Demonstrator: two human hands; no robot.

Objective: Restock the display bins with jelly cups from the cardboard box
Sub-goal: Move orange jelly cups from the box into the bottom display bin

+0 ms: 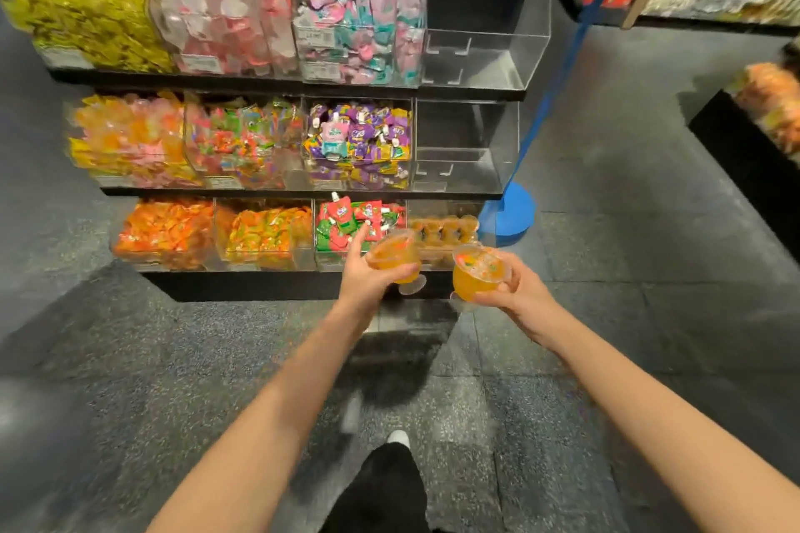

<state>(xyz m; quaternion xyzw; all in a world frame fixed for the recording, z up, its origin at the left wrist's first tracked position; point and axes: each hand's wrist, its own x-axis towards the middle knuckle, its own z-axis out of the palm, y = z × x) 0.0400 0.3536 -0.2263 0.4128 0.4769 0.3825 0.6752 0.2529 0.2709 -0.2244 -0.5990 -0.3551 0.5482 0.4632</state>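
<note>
My left hand (368,277) grips an orange jelly cup (395,253) with a clear stemmed foot. In my right hand (517,288) sits a second orange jelly cup (476,273), its printed lid facing up. Both cups hover just in front of the bottom right display bin (446,232), which holds a row of the same orange cups. Above it, the middle right bin (465,147) and the top right bin (480,56) are clear and hold nothing. The cardboard box is out of view.
The black three-tier shelf (242,286) carries bins of bright sweets and pouches to the left. A blue stand with a round base (508,208) rises at the shelf's right end. Another black display (749,160) stands at right. My leg and shoe (391,472) are on the speckled floor.
</note>
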